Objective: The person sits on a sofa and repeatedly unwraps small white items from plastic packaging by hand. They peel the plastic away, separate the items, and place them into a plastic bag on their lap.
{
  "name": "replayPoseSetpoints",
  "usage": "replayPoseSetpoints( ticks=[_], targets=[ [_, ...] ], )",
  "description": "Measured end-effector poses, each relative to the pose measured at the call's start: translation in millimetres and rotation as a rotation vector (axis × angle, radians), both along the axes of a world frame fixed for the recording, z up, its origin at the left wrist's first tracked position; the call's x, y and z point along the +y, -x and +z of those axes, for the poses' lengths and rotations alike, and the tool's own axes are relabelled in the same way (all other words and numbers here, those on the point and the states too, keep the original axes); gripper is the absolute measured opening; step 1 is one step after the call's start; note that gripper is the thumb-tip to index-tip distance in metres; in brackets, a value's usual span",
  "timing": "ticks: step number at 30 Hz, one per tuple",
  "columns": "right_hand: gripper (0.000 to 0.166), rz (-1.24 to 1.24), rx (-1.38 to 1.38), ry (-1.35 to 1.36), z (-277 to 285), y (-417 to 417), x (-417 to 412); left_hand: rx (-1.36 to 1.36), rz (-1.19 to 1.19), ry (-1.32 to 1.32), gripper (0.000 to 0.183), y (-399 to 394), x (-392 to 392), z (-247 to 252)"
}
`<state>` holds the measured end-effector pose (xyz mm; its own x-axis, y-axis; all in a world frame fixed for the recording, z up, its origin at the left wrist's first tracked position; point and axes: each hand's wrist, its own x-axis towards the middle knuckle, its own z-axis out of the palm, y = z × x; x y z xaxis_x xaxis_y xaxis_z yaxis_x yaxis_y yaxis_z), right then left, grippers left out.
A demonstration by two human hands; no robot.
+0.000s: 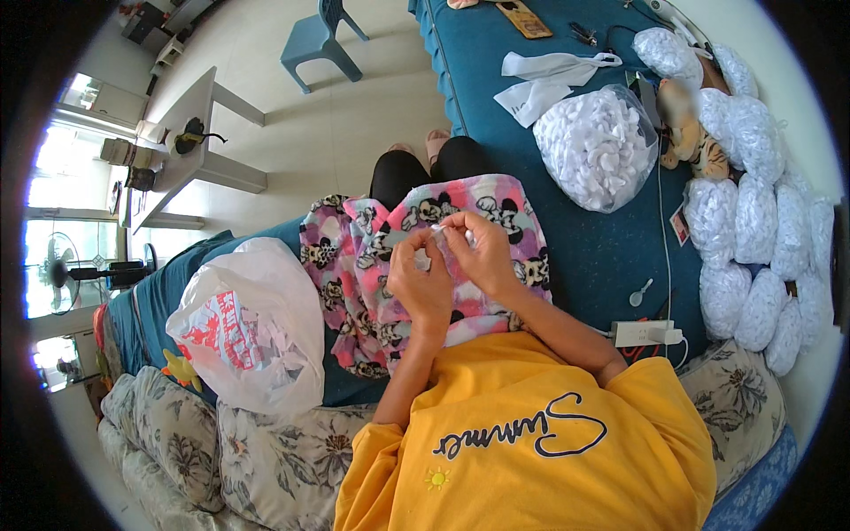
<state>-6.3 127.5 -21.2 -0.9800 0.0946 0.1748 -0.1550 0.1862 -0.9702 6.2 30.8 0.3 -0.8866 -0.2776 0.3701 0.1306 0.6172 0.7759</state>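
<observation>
Above the blanket on my lap, my left hand [420,275] and my right hand [481,257] meet at the fingertips. Pinched between them is a small white piece [437,229], perhaps fabric or thin plastic; the fingers hide most of it. Bits of white also show inside both curled hands. The fleece blanket [372,292] is pink and purple with cartoon mouse figures. To my left, an open white plastic bag [292,318] with red print holds many loose whitish pieces. At my right, a clear bag [597,149] is full of small white pieces.
Several packed bags of white pieces [757,252] are stacked along the right wall. Near them are a plush tiger [707,156] and a power strip [641,334] with a cable. A phone-shaped yellow object [524,20] lies far right. A table [199,162] and blue chair [319,53] stand ahead.
</observation>
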Motion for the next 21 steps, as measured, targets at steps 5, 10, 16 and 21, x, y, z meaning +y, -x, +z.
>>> replayPoseSetpoints(
  ticks=[5,10,16,21],
  targets=[
    [0.017,0.462,-0.617,0.604,14,5,29,-0.341,-0.150,-0.256,0.008,-1,-16,-1],
    [0.020,0.386,-0.775,0.728,24,6,34,-0.853,-0.586,-1.262,0.016,7,-34,7],
    [0.022,0.356,-0.846,0.740,30,6,36,-0.744,-0.540,-1.320,0.020,5,-31,2],
    [0.024,0.301,-0.850,0.705,22,6,32,-0.325,-0.508,-0.718,0.014,-3,-18,-1]
  ],
)
